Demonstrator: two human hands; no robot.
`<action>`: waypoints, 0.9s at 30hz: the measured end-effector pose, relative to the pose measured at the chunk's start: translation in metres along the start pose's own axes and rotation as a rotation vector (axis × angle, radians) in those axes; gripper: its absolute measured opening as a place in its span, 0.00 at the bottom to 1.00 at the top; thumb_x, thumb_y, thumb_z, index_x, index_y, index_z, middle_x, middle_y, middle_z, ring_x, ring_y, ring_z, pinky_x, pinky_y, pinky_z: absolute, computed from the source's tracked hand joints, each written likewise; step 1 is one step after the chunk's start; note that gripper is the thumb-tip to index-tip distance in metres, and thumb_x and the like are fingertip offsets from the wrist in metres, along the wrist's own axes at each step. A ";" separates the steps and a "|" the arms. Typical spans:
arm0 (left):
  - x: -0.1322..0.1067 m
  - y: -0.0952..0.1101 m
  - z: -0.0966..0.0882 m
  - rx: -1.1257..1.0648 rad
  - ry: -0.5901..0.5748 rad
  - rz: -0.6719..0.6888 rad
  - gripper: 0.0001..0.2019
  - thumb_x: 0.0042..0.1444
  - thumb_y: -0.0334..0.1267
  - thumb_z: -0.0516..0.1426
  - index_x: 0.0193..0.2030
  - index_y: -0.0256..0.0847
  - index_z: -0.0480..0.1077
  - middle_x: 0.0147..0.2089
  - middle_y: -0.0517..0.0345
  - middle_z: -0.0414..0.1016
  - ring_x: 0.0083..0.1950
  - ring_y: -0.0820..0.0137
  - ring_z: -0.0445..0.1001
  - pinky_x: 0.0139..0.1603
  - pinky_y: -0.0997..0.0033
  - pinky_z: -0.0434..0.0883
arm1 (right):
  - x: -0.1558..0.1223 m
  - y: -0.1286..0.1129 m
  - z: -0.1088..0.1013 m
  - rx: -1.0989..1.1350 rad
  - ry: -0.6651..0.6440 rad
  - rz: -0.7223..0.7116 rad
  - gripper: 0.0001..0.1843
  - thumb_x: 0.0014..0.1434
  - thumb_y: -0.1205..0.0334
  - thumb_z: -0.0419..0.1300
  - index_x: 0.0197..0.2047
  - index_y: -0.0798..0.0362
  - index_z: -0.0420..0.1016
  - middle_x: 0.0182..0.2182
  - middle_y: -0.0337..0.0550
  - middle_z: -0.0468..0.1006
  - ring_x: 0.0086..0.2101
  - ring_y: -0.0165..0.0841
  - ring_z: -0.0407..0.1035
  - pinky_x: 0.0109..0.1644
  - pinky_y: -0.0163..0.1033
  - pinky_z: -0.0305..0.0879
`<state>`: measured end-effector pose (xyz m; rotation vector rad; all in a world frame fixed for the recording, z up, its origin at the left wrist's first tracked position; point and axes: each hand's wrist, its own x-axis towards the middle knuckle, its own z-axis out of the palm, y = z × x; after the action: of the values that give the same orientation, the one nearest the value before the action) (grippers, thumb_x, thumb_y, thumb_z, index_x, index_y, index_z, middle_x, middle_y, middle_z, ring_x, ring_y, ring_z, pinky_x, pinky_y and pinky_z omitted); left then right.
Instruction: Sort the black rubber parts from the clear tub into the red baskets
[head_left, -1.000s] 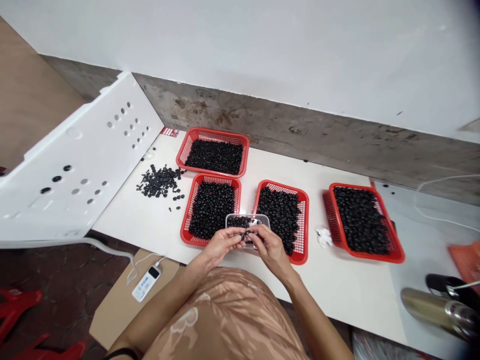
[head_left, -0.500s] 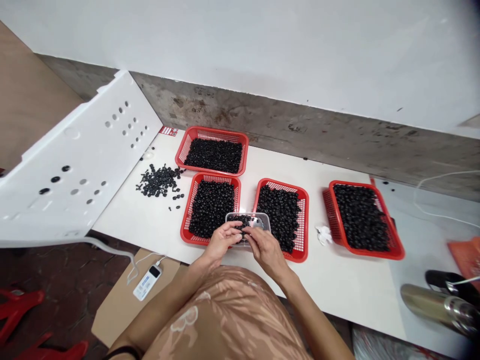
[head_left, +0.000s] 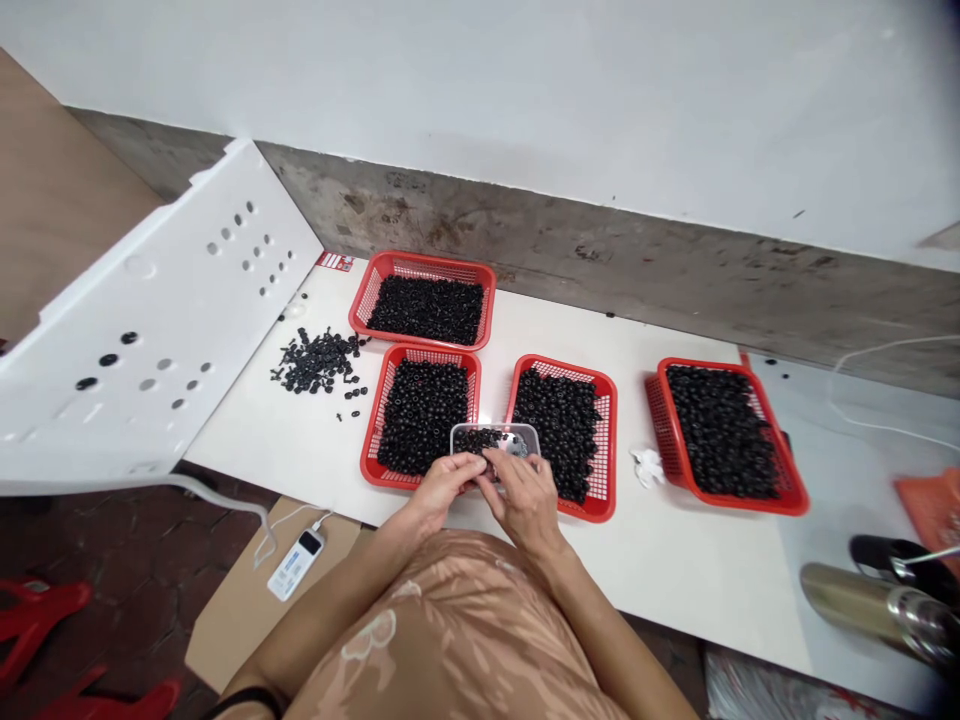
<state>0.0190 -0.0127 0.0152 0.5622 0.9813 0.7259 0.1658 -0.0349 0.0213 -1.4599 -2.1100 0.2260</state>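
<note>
My left hand [head_left: 448,484] and my right hand [head_left: 523,494] meet at the near side of a small clear plastic box [head_left: 531,432]. Both have thumb and fingers pinched together, their tips almost touching; whatever small piece lies between them is hidden. Inside the box are small black parts [head_left: 480,438], with some bare bottom at its right. Left of the box stands a red basket [head_left: 367,455] full of round black pieces [head_left: 422,410]. Another red basket [head_left: 609,440], also filled with black pieces, is close beside my right hand.
A third red basket [head_left: 358,305] sits at the back, and another [head_left: 679,460] at the right. Loose black parts [head_left: 319,362] lie piled by a white perforated panel [head_left: 172,300]. White scraps [head_left: 647,467] and a metal flask [head_left: 855,605] are to the right; a power bank [head_left: 296,565] rests on cardboard lower left.
My hands have drawn together, their fingertips now closing in front of the clear box. My right fingers have come down and nearer to me. The baskets have stayed put.
</note>
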 end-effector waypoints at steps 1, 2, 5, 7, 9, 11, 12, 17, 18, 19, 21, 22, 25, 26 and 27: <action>0.001 -0.001 0.000 0.007 -0.005 0.010 0.15 0.45 0.47 0.65 0.28 0.34 0.74 0.27 0.59 0.71 0.29 0.75 0.64 0.34 0.74 0.60 | 0.001 0.001 0.000 0.000 -0.022 0.007 0.15 0.63 0.60 0.55 0.52 0.55 0.68 0.44 0.50 0.79 0.41 0.36 0.72 0.47 0.42 0.54; 0.001 -0.001 0.000 0.012 -0.010 0.019 0.15 0.45 0.46 0.65 0.28 0.34 0.74 0.27 0.59 0.71 0.29 0.75 0.63 0.34 0.74 0.60 | 0.001 0.002 0.001 0.000 -0.045 0.008 0.16 0.63 0.59 0.55 0.52 0.55 0.68 0.44 0.50 0.78 0.42 0.36 0.72 0.48 0.43 0.54; 0.001 -0.002 0.000 0.016 -0.016 0.033 0.15 0.46 0.46 0.64 0.27 0.34 0.73 0.26 0.59 0.71 0.28 0.75 0.62 0.33 0.75 0.59 | 0.004 0.005 0.002 -0.001 -0.093 -0.023 0.13 0.62 0.60 0.55 0.49 0.54 0.70 0.43 0.49 0.78 0.42 0.37 0.71 0.50 0.44 0.53; 0.000 -0.002 0.000 0.015 -0.020 0.027 0.15 0.46 0.46 0.64 0.27 0.34 0.73 0.26 0.59 0.70 0.28 0.75 0.61 0.33 0.75 0.59 | 0.006 0.007 0.001 -0.001 -0.100 -0.045 0.11 0.62 0.61 0.55 0.46 0.54 0.71 0.41 0.48 0.79 0.41 0.37 0.72 0.50 0.44 0.53; -0.002 -0.001 -0.002 0.017 -0.036 0.011 0.15 0.45 0.47 0.65 0.27 0.34 0.74 0.26 0.59 0.71 0.29 0.75 0.62 0.34 0.75 0.60 | 0.007 0.007 0.000 0.001 -0.093 -0.052 0.11 0.61 0.61 0.55 0.45 0.54 0.71 0.38 0.47 0.79 0.39 0.36 0.72 0.51 0.45 0.53; -0.003 0.000 -0.003 0.032 -0.049 0.009 0.15 0.45 0.47 0.64 0.27 0.34 0.74 0.26 0.59 0.71 0.30 0.74 0.63 0.36 0.74 0.60 | 0.006 0.007 -0.001 0.011 -0.083 -0.060 0.10 0.60 0.60 0.55 0.44 0.54 0.71 0.35 0.46 0.79 0.37 0.35 0.72 0.52 0.46 0.53; -0.004 0.000 -0.004 0.047 -0.052 0.020 0.15 0.45 0.47 0.64 0.26 0.34 0.74 0.26 0.59 0.71 0.30 0.73 0.63 0.37 0.74 0.61 | 0.006 0.007 -0.001 0.017 -0.077 -0.069 0.11 0.60 0.61 0.55 0.44 0.55 0.71 0.34 0.45 0.79 0.36 0.35 0.72 0.53 0.46 0.54; -0.006 -0.001 -0.005 0.155 -0.080 0.089 0.15 0.47 0.47 0.63 0.24 0.34 0.74 0.25 0.57 0.72 0.30 0.71 0.64 0.39 0.72 0.61 | 0.001 0.006 0.001 0.018 -0.074 -0.152 0.11 0.62 0.63 0.52 0.46 0.56 0.69 0.34 0.47 0.78 0.35 0.36 0.72 0.53 0.48 0.60; -0.006 -0.002 -0.006 0.176 -0.094 0.092 0.16 0.48 0.48 0.62 0.25 0.34 0.74 0.26 0.56 0.73 0.31 0.70 0.65 0.41 0.71 0.62 | -0.001 0.006 0.002 0.016 -0.088 -0.176 0.11 0.62 0.64 0.51 0.46 0.55 0.69 0.35 0.48 0.78 0.35 0.36 0.72 0.52 0.48 0.62; -0.007 -0.003 -0.006 0.195 -0.108 0.091 0.16 0.48 0.48 0.62 0.25 0.34 0.75 0.27 0.55 0.74 0.32 0.69 0.66 0.42 0.70 0.62 | -0.002 0.006 0.002 0.021 -0.105 -0.198 0.11 0.63 0.64 0.51 0.46 0.55 0.69 0.35 0.48 0.78 0.36 0.37 0.72 0.52 0.48 0.63; -0.009 -0.007 -0.007 0.218 -0.130 0.079 0.17 0.49 0.49 0.61 0.26 0.35 0.75 0.28 0.55 0.75 0.33 0.68 0.67 0.43 0.70 0.62 | -0.007 0.008 0.003 0.054 -0.137 -0.236 0.11 0.63 0.64 0.50 0.47 0.54 0.69 0.35 0.48 0.78 0.36 0.36 0.72 0.52 0.48 0.66; -0.010 -0.008 -0.007 0.223 -0.137 0.072 0.17 0.49 0.50 0.61 0.27 0.35 0.75 0.28 0.55 0.75 0.33 0.68 0.67 0.43 0.70 0.62 | -0.009 0.010 0.003 0.079 -0.141 -0.247 0.11 0.64 0.64 0.49 0.47 0.54 0.68 0.35 0.47 0.78 0.36 0.36 0.73 0.52 0.48 0.66; -0.012 -0.012 -0.008 0.225 -0.157 0.064 0.16 0.50 0.50 0.61 0.28 0.35 0.75 0.29 0.56 0.75 0.33 0.68 0.68 0.42 0.70 0.62 | -0.018 0.016 0.005 0.158 -0.098 -0.260 0.13 0.64 0.64 0.51 0.50 0.55 0.68 0.37 0.48 0.78 0.37 0.36 0.74 0.52 0.49 0.68; -0.013 -0.012 -0.007 0.226 -0.166 0.067 0.16 0.50 0.50 0.61 0.28 0.35 0.75 0.29 0.55 0.75 0.33 0.68 0.68 0.42 0.70 0.62 | -0.021 0.017 0.007 0.176 -0.077 -0.261 0.14 0.63 0.64 0.51 0.51 0.55 0.68 0.37 0.49 0.78 0.38 0.36 0.74 0.52 0.49 0.69; -0.013 -0.013 -0.007 0.229 -0.176 0.072 0.16 0.50 0.49 0.61 0.28 0.35 0.75 0.29 0.55 0.75 0.33 0.68 0.68 0.42 0.70 0.62 | -0.024 0.018 0.008 0.186 -0.058 -0.261 0.14 0.63 0.64 0.52 0.52 0.55 0.68 0.38 0.49 0.79 0.38 0.36 0.74 0.52 0.49 0.69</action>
<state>0.0119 -0.0301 0.0104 0.8515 0.8883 0.6195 0.1823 -0.0475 -0.0016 -1.0718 -2.2332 0.3575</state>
